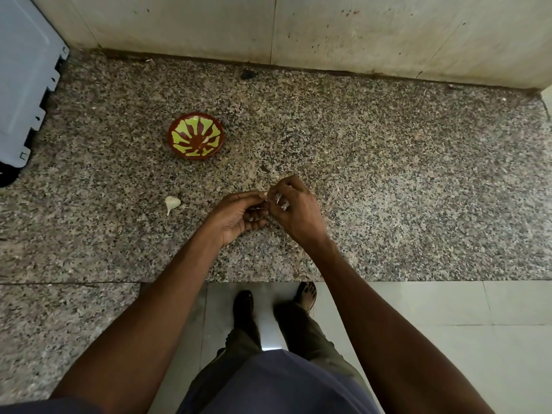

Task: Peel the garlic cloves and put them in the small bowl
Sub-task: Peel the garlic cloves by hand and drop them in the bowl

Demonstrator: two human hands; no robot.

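Note:
My left hand [239,215] and my right hand [294,209] meet over the granite counter, fingers curled together around a small garlic clove [265,194] pinched between their fingertips. Bits of papery skin show between the right fingers. A small brown bowl [195,135] with a green pattern stands behind and to the left of my hands; one pale peeled clove [206,140] lies inside it. A whitish piece of garlic [172,203] with its stem lies on the counter left of my left hand.
The speckled granite counter [388,174] runs to a tiled wall [328,31] at the back. A grey appliance [21,79] stands at the far left edge. Below the counter edge are my feet on pale floor tiles [448,339].

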